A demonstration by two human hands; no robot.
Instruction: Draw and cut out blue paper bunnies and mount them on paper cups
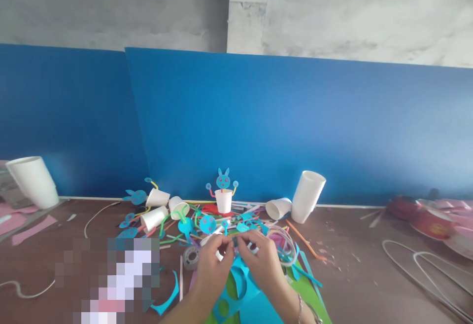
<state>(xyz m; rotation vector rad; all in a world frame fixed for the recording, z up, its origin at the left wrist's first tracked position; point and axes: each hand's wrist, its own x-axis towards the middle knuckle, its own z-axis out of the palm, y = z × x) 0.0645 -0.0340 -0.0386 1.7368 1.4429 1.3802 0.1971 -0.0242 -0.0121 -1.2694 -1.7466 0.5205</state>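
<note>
My left hand (216,260) and my right hand (258,255) meet over the middle of the pile, thumbs and forefingers pinched close together. What sits between the fingertips is too small to make out. Beneath them lies blue paper (254,309) with round holes cut in it, on top of green paper (308,279). A roll of clear tape (191,258) rests beside my left hand. Just beyond the hands are a round blue paper face (207,223) and many coloured drinking straws (172,238). Farther back stands a white paper cup (223,200) with a blue rabbit head (223,181) and straw arms.
More white cups with blue paper parts (154,218) lie at the left of the pile. Stacked cups (308,196) lean at the right, others (33,181) at far left. A white cable (417,260) and red bowl (432,223) are right. A blue panel (258,126) stands behind.
</note>
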